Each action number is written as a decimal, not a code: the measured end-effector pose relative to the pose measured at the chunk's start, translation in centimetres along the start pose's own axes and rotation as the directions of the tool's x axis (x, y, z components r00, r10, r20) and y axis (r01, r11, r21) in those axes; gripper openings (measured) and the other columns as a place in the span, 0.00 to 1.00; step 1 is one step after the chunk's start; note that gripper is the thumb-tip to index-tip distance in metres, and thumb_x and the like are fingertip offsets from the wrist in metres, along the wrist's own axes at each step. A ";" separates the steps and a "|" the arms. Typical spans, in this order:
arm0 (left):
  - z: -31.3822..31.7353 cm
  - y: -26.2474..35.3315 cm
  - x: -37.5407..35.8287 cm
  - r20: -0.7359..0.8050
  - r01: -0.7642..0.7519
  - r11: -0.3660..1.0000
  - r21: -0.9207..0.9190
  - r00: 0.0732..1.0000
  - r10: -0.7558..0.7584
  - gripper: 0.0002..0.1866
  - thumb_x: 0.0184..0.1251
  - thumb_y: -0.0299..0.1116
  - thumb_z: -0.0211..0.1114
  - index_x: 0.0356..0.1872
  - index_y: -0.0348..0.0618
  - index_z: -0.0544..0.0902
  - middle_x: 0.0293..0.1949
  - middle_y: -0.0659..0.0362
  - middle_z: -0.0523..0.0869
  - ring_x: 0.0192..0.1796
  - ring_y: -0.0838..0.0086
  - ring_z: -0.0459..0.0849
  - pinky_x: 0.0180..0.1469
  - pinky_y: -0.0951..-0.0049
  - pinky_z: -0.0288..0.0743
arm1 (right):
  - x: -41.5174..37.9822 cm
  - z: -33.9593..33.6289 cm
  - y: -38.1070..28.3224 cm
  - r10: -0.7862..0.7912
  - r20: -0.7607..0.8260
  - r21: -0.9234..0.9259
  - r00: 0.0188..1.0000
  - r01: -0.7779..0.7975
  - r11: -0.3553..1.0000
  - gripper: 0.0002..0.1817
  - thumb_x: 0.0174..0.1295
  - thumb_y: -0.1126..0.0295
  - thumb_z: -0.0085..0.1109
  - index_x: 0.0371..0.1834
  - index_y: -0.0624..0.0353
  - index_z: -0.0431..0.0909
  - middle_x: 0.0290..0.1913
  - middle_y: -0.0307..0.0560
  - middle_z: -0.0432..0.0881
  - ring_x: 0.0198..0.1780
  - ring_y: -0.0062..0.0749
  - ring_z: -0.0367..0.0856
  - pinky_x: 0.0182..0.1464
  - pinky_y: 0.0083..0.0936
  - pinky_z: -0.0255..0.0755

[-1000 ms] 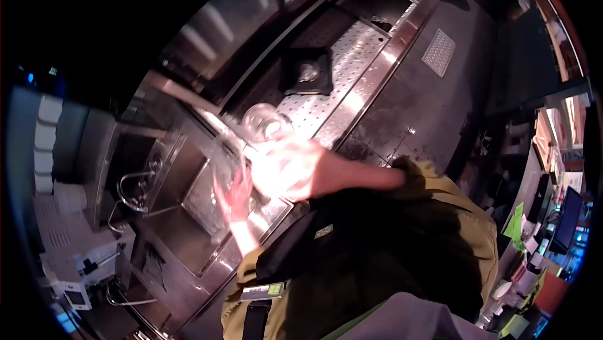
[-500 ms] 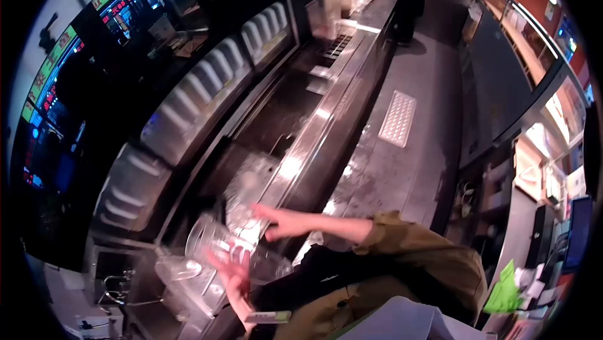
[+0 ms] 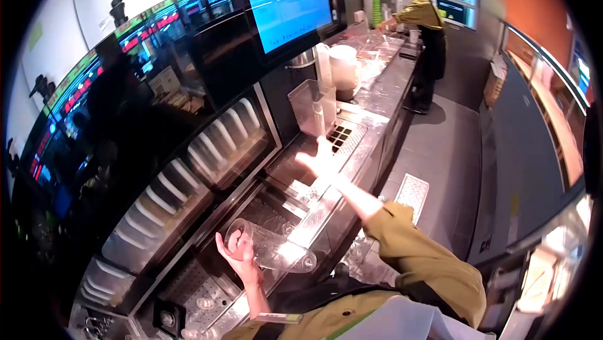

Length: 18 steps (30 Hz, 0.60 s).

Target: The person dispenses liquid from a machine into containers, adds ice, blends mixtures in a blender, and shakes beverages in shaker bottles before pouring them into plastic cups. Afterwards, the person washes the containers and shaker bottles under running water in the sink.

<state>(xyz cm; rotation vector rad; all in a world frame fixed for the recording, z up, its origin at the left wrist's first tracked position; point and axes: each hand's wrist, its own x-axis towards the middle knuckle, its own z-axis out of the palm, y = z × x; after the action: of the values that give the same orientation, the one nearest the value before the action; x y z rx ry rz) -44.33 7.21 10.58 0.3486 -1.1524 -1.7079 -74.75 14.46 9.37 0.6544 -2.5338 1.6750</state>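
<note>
A large clear plastic jug (image 3: pixel 279 249) lies tilted on its side over the counter edge, its wide end to the left. My left hand (image 3: pixel 240 255) is closed round that wide end, fingers curled at the rim. Stretched out ahead over the steel counter (image 3: pixel 333 199), my right hand (image 3: pixel 319 163) has its thumb and fingers apart. Its fingertips are right at the lower end of a pale upright stick-like piece (image 3: pixel 320 119), in front of a clear square bin (image 3: pixel 308 104).
Rows of lidded containers (image 3: pixel 160 195) line the left. Beyond the bin stand a white tub (image 3: pixel 344 67) and a lit screen (image 3: pixel 289 13). A co-worker (image 3: pixel 427 32) stands at the counter's far end. A perforated drain tray (image 3: pixel 201 290) lies at lower left.
My right hand has reached forward from near the jug to the bin. My left hand now grips the jug, which has tilted over. The view has lifted toward the counter's far end.
</note>
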 end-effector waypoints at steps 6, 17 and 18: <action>7.3 -0.3 2.2 -0.217 -0.065 0.986 0.152 0.971 0.097 0.48 0.48 0.42 0.69 0.69 0.51 0.48 0.55 0.53 0.69 0.56 0.63 0.72 0.54 0.64 0.69 | 18.7 4.2 7.5 0.288 -0.276 -0.158 0.917 -0.339 0.927 0.33 0.42 0.54 0.66 0.46 0.67 0.68 0.47 0.63 0.74 0.45 0.52 0.78 0.46 0.43 0.73; 8.5 0.9 -13.6 -0.700 0.012 0.724 0.690 0.269 0.662 0.45 0.51 0.26 0.68 0.68 0.45 0.48 0.57 0.47 0.68 0.57 0.62 0.70 0.57 0.66 0.66 | 15.7 -0.6 10.6 -0.502 0.251 0.686 0.828 0.214 0.696 0.05 0.46 0.81 0.56 0.18 0.62 0.72 0.20 0.38 0.74 0.20 0.19 0.69 0.24 0.17 0.64; 9.2 0.9 -14.8 -0.686 0.130 0.676 0.726 0.220 0.694 0.46 0.49 0.25 0.69 0.67 0.45 0.49 0.56 0.49 0.69 0.56 0.64 0.71 0.55 0.67 0.66 | 13.3 -1.1 6.4 -0.474 0.382 0.718 0.793 0.067 0.692 0.06 0.47 0.81 0.55 0.17 0.61 0.71 0.26 0.38 0.77 0.27 0.19 0.73 0.32 0.17 0.68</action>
<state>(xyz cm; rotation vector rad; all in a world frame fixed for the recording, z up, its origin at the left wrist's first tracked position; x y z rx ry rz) -43.34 24.54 11.88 1.3181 -0.6886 -0.3115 -89.40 13.26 7.66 1.7050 -1.7902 2.5609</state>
